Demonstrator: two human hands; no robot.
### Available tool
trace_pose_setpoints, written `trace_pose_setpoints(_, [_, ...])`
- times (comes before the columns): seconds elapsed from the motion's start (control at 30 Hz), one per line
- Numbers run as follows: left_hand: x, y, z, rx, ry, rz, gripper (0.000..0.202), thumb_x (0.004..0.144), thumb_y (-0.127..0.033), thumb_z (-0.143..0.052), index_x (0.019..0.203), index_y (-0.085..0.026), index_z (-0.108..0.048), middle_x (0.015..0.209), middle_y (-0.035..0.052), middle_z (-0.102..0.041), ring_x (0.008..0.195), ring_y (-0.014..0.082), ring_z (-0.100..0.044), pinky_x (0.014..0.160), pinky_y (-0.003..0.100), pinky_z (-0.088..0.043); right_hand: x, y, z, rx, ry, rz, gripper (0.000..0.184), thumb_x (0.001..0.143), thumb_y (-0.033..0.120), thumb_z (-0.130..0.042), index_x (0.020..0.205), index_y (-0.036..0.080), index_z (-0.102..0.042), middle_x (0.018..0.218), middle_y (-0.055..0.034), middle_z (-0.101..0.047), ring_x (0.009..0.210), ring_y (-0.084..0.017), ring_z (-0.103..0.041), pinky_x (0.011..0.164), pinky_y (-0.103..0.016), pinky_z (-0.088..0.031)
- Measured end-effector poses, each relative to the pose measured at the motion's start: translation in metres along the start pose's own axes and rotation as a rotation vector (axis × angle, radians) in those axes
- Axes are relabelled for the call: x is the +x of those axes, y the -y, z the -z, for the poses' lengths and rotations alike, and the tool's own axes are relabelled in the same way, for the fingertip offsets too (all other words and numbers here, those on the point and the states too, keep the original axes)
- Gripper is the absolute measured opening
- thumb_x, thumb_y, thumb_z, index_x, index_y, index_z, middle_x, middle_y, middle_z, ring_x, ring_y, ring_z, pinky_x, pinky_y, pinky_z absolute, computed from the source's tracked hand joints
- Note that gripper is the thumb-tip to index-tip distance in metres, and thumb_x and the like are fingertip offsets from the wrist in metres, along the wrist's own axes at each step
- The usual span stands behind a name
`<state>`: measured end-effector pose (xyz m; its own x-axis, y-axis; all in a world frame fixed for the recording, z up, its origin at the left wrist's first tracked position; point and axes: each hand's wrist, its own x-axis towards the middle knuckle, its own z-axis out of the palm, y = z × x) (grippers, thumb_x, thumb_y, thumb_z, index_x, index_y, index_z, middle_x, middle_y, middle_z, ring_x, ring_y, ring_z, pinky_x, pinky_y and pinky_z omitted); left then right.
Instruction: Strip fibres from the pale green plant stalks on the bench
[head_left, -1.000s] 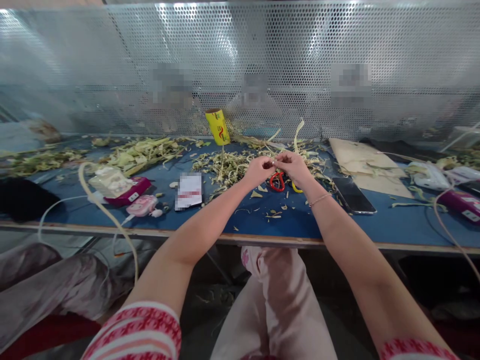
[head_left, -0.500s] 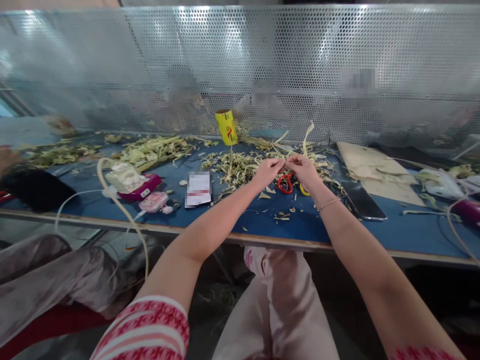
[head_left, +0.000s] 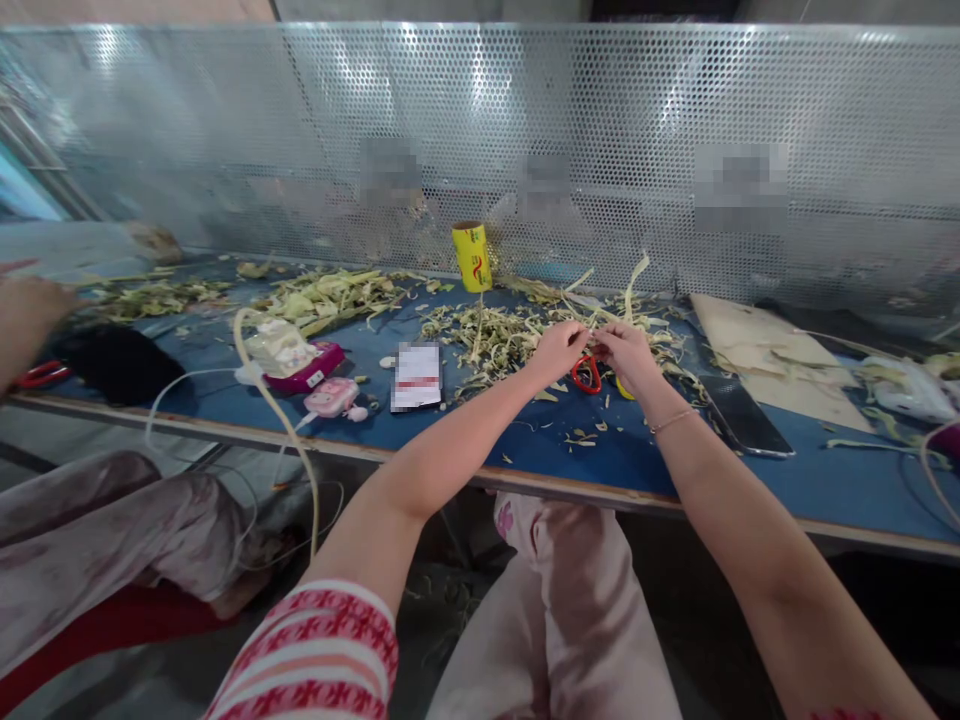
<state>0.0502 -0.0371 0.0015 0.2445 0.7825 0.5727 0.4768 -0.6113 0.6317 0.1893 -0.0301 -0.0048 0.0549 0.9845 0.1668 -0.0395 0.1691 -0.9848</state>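
Note:
Over the pile of pale green plant strips (head_left: 495,335), my left hand (head_left: 561,348) and my right hand (head_left: 626,352) meet with fingertips close together. Both pinch at a tiny pale piece between them, too small to make out. Just below my fingers lies a red scissor-like loop handle (head_left: 586,376) on the blue tabletop (head_left: 480,440). A yellow handle (head_left: 624,389) shows beside it, partly hidden by my right hand. Loose plant scraps (head_left: 581,438) are scattered in front of my hands.
A yellow cardboard tube (head_left: 472,258) stands behind the pile, before a perforated metal screen (head_left: 525,110). Left lie a label-covered packet (head_left: 417,376), a pink case (head_left: 331,398) and a magenta device (head_left: 307,368); right, a phone (head_left: 744,415) and cardboard (head_left: 780,360). A co-worker's hand (head_left: 34,320) is far left.
The view has turned slightly left, so everything sits further right. My hands stay together over the pile, fingers pinched. More of the co-worker's hand shows at the left.

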Motion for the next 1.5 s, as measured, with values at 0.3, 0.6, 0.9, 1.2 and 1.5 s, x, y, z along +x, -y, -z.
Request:
trace_pose_setpoints(0.3, [0.002, 0.006, -0.002, 0.058, 0.035, -0.053, 0.025, 0.088, -0.015, -0.047, 0.063, -0.017, -0.050, 0.066, 0.0019, -0.053, 0.068, 0.0143, -0.047, 0.068, 0.027, -0.036, 0.004, -0.006, 0.000, -0.083, 0.049, 0.012, 0.024, 0.062, 0.035, -0.073, 0.072, 0.020, -0.058, 0.067, 0.0012, -0.056, 0.060, -0.012, -0.053, 0.055, -0.028, -0.048])
trace_pose_setpoints(0.6, [0.003, 0.005, 0.002, -0.064, 0.030, 0.129, 0.031, 0.090, -0.024, -0.046, 0.060, -0.018, -0.049, 0.058, -0.0006, -0.048, 0.059, 0.0128, -0.044, 0.059, 0.027, -0.030, 0.000, -0.005, 0.001, -0.176, 0.018, 0.195, 0.032, 0.068, 0.046, -0.069, 0.086, 0.019, -0.069, 0.084, -0.0037, -0.067, 0.077, -0.017, -0.060, 0.058, -0.027, -0.047])
trace_pose_setpoints(0.9, [0.003, 0.002, 0.003, -0.130, 0.055, 0.152, 0.036, 0.089, -0.022, -0.045, 0.054, -0.019, -0.039, 0.052, -0.0017, -0.042, 0.055, 0.0122, -0.039, 0.056, 0.028, -0.027, 0.002, -0.008, 0.003, -0.177, -0.047, 0.221, 0.033, 0.065, 0.050, -0.073, 0.079, 0.020, -0.071, 0.078, -0.0044, -0.069, 0.074, -0.019, -0.063, 0.057, -0.029, -0.050])
trace_pose_setpoints(1.2, [0.004, 0.003, 0.001, -0.121, 0.081, 0.141, 0.032, 0.089, -0.021, -0.043, 0.057, -0.018, -0.046, 0.057, -0.0004, -0.049, 0.060, 0.0133, -0.045, 0.061, 0.028, -0.032, -0.001, -0.002, 0.002, -0.158, 0.012, 0.166, 0.041, 0.052, 0.049, -0.081, 0.073, 0.017, -0.065, 0.064, 0.0010, -0.062, 0.058, -0.010, -0.053, 0.053, -0.024, -0.043])
trace_pose_setpoints(1.5, [0.006, 0.013, -0.005, -0.315, 0.079, 0.222, 0.017, 0.083, -0.017, -0.048, 0.066, -0.016, -0.052, 0.061, -0.0010, -0.054, 0.059, 0.0110, -0.049, 0.061, 0.025, -0.037, -0.003, 0.002, 0.003, -0.149, 0.057, 0.146, 0.035, 0.055, 0.047, -0.078, 0.070, 0.019, -0.063, 0.064, 0.0013, -0.060, 0.059, -0.011, -0.053, 0.055, -0.025, -0.044])
